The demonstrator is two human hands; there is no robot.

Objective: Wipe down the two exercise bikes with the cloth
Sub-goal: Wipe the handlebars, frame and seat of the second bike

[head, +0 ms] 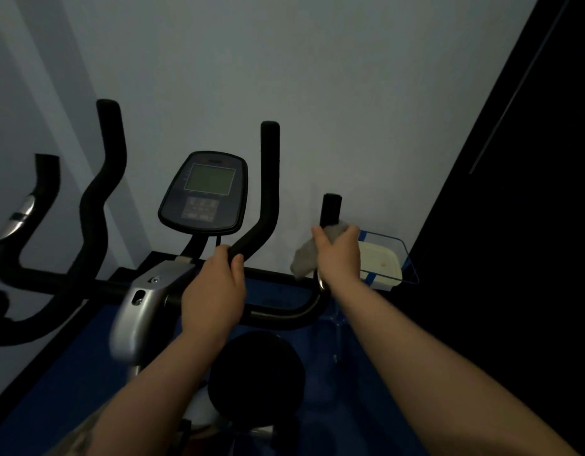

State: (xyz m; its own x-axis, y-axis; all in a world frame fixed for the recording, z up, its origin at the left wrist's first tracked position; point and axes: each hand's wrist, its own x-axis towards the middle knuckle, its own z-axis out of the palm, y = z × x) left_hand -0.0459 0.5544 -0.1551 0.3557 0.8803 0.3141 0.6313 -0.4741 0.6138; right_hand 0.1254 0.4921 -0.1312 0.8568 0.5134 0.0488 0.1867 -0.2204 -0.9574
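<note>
The right hand is gripping the grey cloth, wrapped around the right handlebar grip of the nearer exercise bike, at about 3 o'clock from the console. The left hand is holding the inner handlebar, fingers curled round the bend at about 6 o'clock from the console. A second bike's handlebars are standing at 9 o'clock, and no cloth is touching them.

The risk, as I judge it: a loose tail of the cloth is hanging at 7 o'clock from the right hand, so it may be slipping off the grip and leaving a part not wiped. The room is dim, so missed spots will be hard to notice. If the left hand is pulling hard while the right is rubbing, the bar may be turning or the bike rocking. The console screen could also be getting knocked.

At 3 o'clock from the right hand a clear tub with blue handles is sitting by the wall; inside it a cream-coloured container is lying, with a small orange mark on it. What is in that one I cannot tell.
</note>
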